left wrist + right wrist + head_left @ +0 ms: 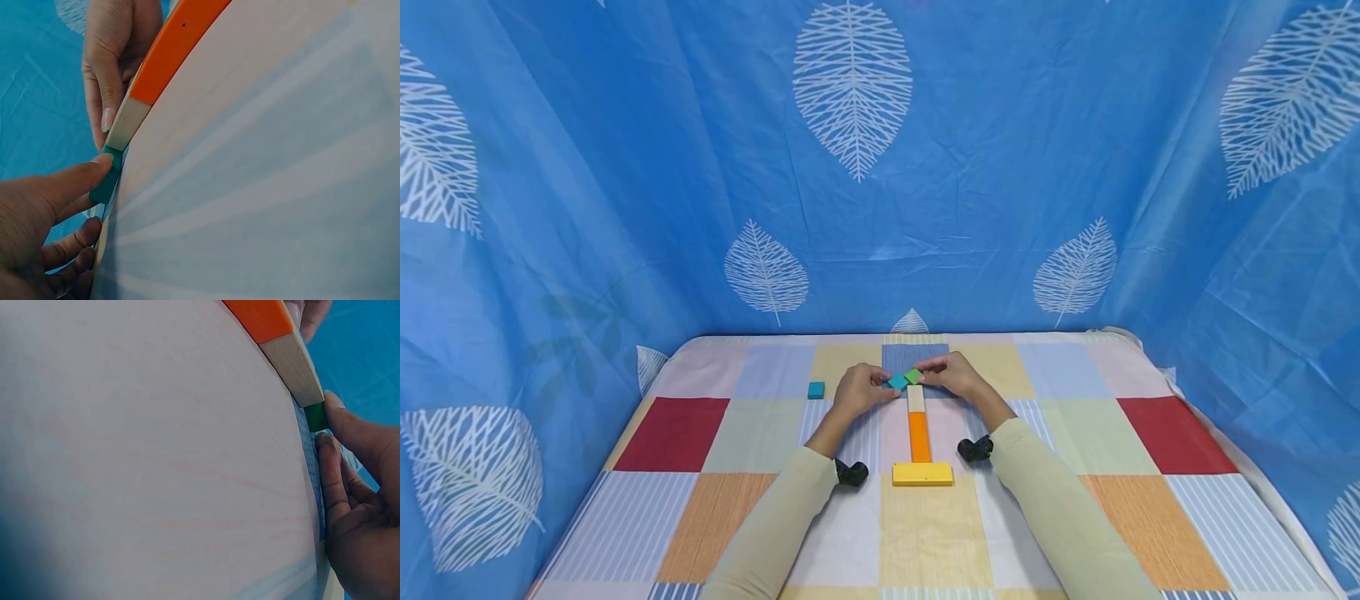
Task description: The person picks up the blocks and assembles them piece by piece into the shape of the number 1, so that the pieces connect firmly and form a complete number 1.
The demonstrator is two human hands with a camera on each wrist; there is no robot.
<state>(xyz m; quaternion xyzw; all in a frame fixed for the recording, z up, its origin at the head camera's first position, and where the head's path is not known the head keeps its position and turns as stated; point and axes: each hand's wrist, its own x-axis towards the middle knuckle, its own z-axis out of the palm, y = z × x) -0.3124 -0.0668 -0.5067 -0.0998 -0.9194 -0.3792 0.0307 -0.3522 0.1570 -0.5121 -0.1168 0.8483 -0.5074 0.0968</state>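
My left hand (859, 390) pinches a teal square block (897, 382), turned cornerwise. In the left wrist view its thumb lies on the teal block (107, 178). My right hand (955, 373) pinches a green block (913, 376), also angled, right beside the teal one. The right wrist view shows thumb and fingertip at the green block (316, 417). Both lie at the far end of a plain wooden block (916, 398). An orange block (920, 437) continues that line towards me, down to a yellow block (922, 475) set crosswise.
Another teal block (816, 390) lies to the left of my left hand. A patchwork cloth (715, 435) covers the table. Blue leaf-print curtains (955, 208) surround it at the back and sides. Black wrist devices (975, 449) sit under both forearms.
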